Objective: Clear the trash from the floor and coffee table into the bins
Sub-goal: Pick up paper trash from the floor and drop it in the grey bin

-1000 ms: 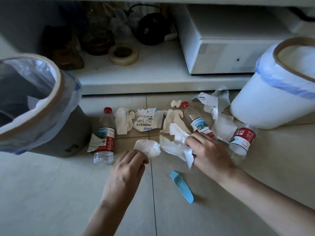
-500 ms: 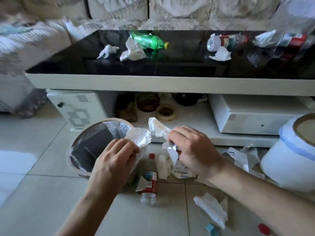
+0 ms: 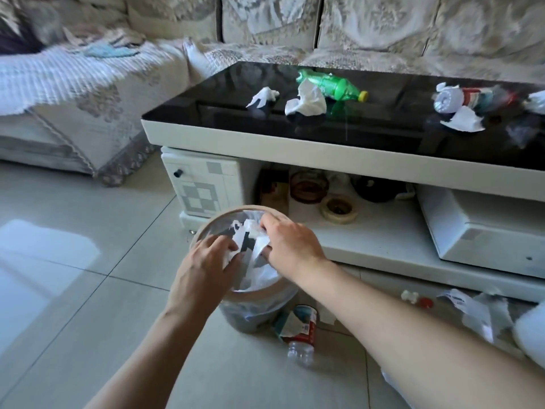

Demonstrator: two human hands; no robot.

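I see both hands over the grey bin (image 3: 206,228), lower centre: left hand (image 3: 203,267) and right hand (image 3: 290,246) each pinch crumpled tissue (image 3: 246,236) directly above its mouth

A home living room is showing here. A sofa (image 3: 324,28) with patterned fabric covers is running along the far side from ten to two o'clock, a knitted throw (image 3: 73,75) lying over its seat at ten. A low coffee table (image 3: 339,160) with a glossy black top is standing at one o'clock, household odds and ends sitting on its lower shelf (image 3: 380,240). Pale glazed floor tiles (image 3: 59,276) are reflecting window light at eight o'clock.
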